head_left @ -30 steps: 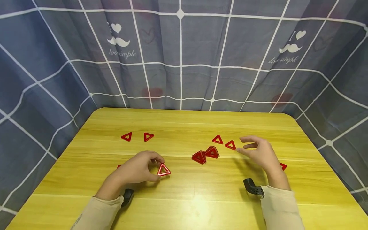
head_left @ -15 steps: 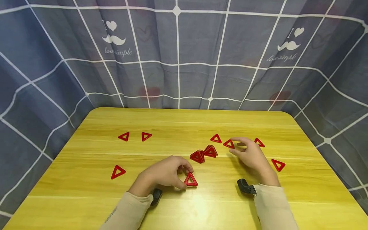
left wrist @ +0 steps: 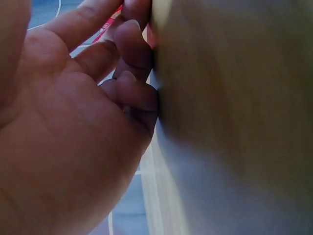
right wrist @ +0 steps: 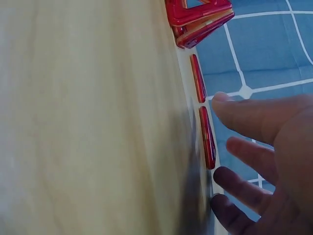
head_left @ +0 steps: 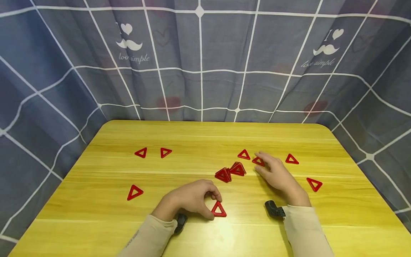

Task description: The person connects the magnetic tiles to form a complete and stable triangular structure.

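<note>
In the head view my left hand [head_left: 195, 198] pinches a red triangular frame [head_left: 219, 214] at its left side, between thumb and fingers, low at the table's middle. The curled fingers [left wrist: 134, 49] touch the tabletop in the left wrist view. My right hand [head_left: 277, 175] hovers around a second red triangle [head_left: 258, 162], fingers parted either side. The right wrist view shows that triangle [right wrist: 207, 139] lying flat, apart from the thumb. Left of it lies another flat triangle [head_left: 244, 155]. Two joined clusters of red triangles, a left cluster [head_left: 223, 175] and a right cluster [head_left: 238, 169], stand nearby.
Single red triangles lie at the left: a back one [head_left: 141, 152], its neighbour [head_left: 162, 152] and a nearer one [head_left: 128, 194]. On the right lie a far triangle [head_left: 287, 161] and a nearer triangle [head_left: 316, 189]. A grey-blue checked curtain [head_left: 221, 89] surrounds the wooden table [head_left: 96, 228].
My left hand has carried its triangle right and then nearer, down to the table's middle. My right hand has shifted slightly left, over the flat triangle.
</note>
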{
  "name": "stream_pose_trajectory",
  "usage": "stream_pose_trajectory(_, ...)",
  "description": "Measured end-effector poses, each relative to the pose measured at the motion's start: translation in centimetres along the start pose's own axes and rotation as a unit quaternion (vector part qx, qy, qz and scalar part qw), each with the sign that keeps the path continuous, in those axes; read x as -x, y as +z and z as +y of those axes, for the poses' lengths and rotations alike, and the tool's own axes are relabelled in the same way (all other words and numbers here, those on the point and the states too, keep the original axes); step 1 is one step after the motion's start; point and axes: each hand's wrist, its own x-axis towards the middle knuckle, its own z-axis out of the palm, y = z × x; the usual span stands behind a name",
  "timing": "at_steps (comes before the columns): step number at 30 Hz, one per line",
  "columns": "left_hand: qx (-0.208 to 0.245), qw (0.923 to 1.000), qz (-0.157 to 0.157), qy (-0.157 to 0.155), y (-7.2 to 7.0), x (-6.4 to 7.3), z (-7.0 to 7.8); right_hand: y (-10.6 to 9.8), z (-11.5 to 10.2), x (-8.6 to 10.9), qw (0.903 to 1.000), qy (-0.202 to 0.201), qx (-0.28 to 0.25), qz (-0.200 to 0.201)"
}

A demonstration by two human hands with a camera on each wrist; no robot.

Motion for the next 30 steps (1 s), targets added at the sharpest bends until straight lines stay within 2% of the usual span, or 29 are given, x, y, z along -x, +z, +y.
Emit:
stream_pose_trajectory(10,-0.008,1.0000,0.002,0.001,0.10,0.09,0.10,-0.24,-0.21,0.19,0.9986,0.011,0.051,-0.012)
stream_pose_trajectory(17,-0.018,0.9998,0.003,0.001,0.06,0.14,0.04,-0.11,0.01,0.14,0.9982,0.024,0.055,-0.005)
stream_pose_trajectory(25,0.004,1.0000,-0.001,0.004,0.07,-0.05,-0.03,-0.20,0.19,0.10,0.9990,0.007,0.043,0.007)
stream_pose_trajectory(30,0.010,0.9999,0.003,-0.001,0.05,-0.09,0.02,-0.29,0.50,0.12,0.9991,0.007,0.031,0.028)
